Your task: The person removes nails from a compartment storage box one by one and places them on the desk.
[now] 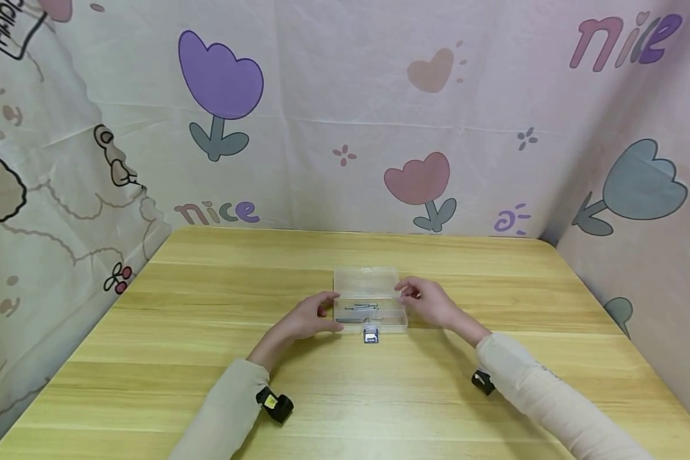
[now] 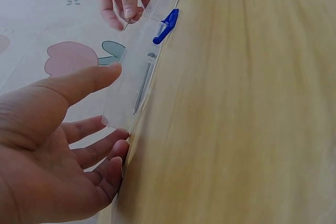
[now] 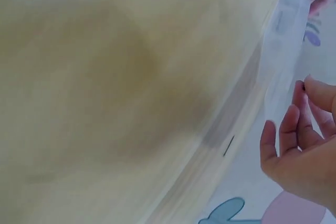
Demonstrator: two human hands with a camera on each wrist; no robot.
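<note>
Wooden table [image 1: 207, 319]: clear plastic box [image 1: 370, 300] on it.

wooden table [image 1: 207, 332] | tulip-print cloth backdrop [image 1: 333, 115] on three sides
</note>
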